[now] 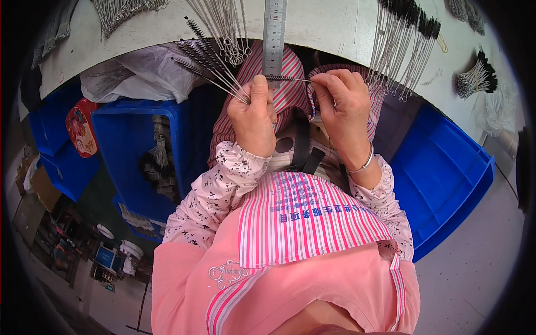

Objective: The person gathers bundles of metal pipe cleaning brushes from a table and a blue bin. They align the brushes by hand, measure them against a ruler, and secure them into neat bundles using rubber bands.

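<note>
My left hand [254, 121] is closed round a fanned bunch of black-bristled wire tube brushes [211, 62], bristle ends pointing up and left. Between my hands, one more tube brush [286, 79] lies level, its bristles nearest my left thumb. The thumb and fingers of my right hand [345, 106] pinch this brush's bare wire end. The level brush crosses the lower end of a steel ruler [274, 39], which sticks out over the table's near edge. Whether the brush touches the ruler I cannot tell.
On the white table [329, 25] lie loop-ended wire brushes [226, 33], a row of black-tipped brushes [405, 42] and a bundle [476, 76]. A blue bin [103, 125] with brushes inside stands left; another blue bin [446, 167] stands right. Clear plastic [142, 72] hangs over the left bin.
</note>
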Demonstrator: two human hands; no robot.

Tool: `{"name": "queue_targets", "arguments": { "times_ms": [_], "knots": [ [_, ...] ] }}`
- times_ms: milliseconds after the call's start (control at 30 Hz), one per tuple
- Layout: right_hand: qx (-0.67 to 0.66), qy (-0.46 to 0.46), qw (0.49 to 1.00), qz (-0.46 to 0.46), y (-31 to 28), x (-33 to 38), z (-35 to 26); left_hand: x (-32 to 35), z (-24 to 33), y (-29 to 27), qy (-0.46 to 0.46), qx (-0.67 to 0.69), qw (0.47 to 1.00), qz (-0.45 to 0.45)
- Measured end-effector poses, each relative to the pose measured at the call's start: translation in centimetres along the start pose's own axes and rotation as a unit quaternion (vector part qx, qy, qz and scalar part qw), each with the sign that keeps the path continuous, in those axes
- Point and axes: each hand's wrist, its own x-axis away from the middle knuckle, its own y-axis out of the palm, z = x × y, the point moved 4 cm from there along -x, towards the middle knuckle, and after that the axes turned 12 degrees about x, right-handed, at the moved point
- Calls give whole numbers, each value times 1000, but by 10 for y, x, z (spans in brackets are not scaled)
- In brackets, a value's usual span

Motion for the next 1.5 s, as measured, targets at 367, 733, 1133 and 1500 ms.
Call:
{"name": "queue_targets", "arguments": {
  "times_ms": [367, 733, 1133, 1500],
  "knots": [
    [-19, 15, 1000, -16, -12, -4, -4, 2, 3, -1, -11, -28, 999, 34],
    [18, 247, 948, 199, -83, -3, 72, 0, 4, 1, -19, 5, 1000, -5],
    [131, 360, 917, 111, -85, -11, 137, 3, 4, 3, -20, 0, 1000, -12],
    [111, 385, 913, 73, -87, -13, 149, 5, 4, 6, -26, 7, 999, -29]
  ]
}}
